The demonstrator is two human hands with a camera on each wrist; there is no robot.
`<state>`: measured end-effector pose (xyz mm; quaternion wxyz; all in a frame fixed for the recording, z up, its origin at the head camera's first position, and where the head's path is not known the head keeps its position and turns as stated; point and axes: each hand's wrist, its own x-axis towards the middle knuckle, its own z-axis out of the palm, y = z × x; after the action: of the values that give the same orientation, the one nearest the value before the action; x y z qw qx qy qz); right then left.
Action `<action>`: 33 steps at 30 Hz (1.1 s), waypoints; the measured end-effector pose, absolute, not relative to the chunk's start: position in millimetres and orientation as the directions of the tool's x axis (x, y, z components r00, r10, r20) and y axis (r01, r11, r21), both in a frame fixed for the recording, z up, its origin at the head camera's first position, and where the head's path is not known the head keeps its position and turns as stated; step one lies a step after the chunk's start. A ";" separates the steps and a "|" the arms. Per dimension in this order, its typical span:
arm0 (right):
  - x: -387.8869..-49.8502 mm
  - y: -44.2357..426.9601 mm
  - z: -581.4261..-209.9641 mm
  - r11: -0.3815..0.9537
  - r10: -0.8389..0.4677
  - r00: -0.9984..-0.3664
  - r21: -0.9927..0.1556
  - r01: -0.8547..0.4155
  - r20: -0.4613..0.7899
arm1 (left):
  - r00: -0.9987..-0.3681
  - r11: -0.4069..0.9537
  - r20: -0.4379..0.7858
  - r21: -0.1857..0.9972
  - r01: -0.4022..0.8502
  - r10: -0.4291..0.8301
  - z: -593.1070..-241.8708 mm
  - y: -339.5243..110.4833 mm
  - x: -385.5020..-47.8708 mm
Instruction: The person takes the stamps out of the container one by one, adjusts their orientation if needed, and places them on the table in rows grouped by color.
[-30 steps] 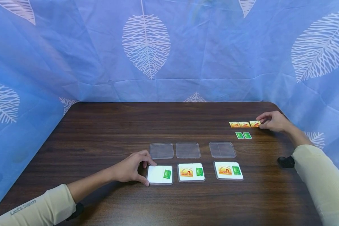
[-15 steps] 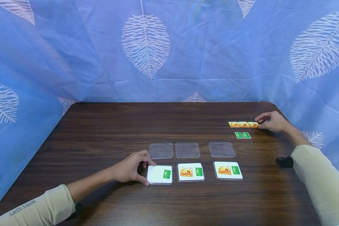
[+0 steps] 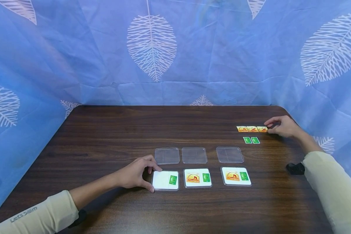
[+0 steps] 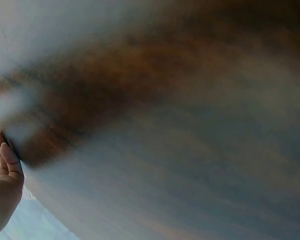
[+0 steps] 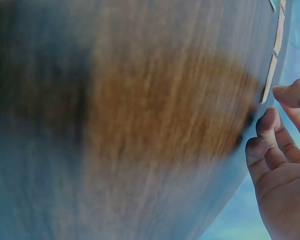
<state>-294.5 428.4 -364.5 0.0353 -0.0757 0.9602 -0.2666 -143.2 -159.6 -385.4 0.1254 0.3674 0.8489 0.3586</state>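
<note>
You are working at a dark brown table (image 3: 128,133) whose wood grain runs from side to side, with rounded far corners and a pale sheen on the near part. Blue cloth (image 3: 102,48) stands behind it and along both sides, creased in places and printed with white leaf outlines (image 3: 151,45).

Your left hand (image 3: 134,173) grips the left case (image 3: 161,182) by its left side, the thumb at the near corner and a finger at the far corner. That case lies flat, white inside, with 1 small green piece in its right part. The middle case (image 3: 201,178) and the right case (image 3: 237,183) sit in line with it, each with 1 orange piece and 1 green piece. Just beyond them lie 3 clear plastic panels (image 3: 194,155), also flat.

Near the table's right edge, 3 orange pieces (image 3: 253,129) lie side by side, with 2 green pieces (image 3: 247,140) on the nearer side. Your right hand (image 3: 283,126) is at the right end of the orange row, its fingers loosely bent and holding nothing; you cannot tell whether the thumb touches the end piece. Both sleeves (image 3: 330,188) are pale cream, and the wrist views blur much of the tabletop.
</note>
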 end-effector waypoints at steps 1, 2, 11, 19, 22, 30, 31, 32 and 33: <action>-293.9 428.3 -364.6 0.841 -0.166 -0.986 -0.524 -0.135 -0.013 | -0.698 0.473 0.052 0.699 0.536 0.714 -385.7 -159.9 -143.3; -293.2 428.1 -364.5 0.834 -0.169 -0.986 -0.532 -0.144 0.003 | -0.697 0.474 0.052 0.697 0.538 0.715 -386.0 -160.2 -143.4; -278.4 411.7 -351.3 0.735 -0.238 -0.962 -0.624 -0.266 0.130 | -0.696 0.475 0.053 0.694 0.541 0.716 -385.1 -159.9 -144.7; -257.8 363.3 -339.2 0.675 -0.378 -0.896 -0.593 -0.439 0.233 | -0.695 0.473 0.051 0.696 0.539 0.717 -383.3 -160.7 -144.0; -249.3 342.6 -335.6 0.625 -0.441 -0.860 -0.601 -0.499 0.255 | -0.695 0.475 0.050 0.695 0.540 0.717 -383.1 -160.9 -143.9; -226.9 282.4 -332.3 0.435 -0.634 -0.730 -0.664 -0.609 0.255 | -0.699 0.477 0.052 0.695 0.538 0.714 -385.2 -161.2 -144.0; -224.1 275.5 -332.6 0.425 -0.651 -0.720 -0.670 -0.609 0.241 | -0.700 0.478 0.050 0.696 0.536 0.713 -385.5 -161.1 -143.7; -221.4 269.1 -333.2 0.419 -0.666 -0.710 -0.672 -0.611 0.229 | -0.699 0.477 0.049 0.697 0.536 0.713 -385.6 -160.9 -143.4; -218.7 262.8 -333.9 0.417 -0.677 -0.704 -0.675 -0.609 0.216 | -0.699 0.477 0.047 0.697 0.535 0.714 -385.6 -160.7 -143.0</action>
<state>-218.7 262.8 -333.9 0.0446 -0.3823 0.8406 -0.3811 -143.0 -160.7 -385.6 0.1260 0.3672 0.8502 0.3556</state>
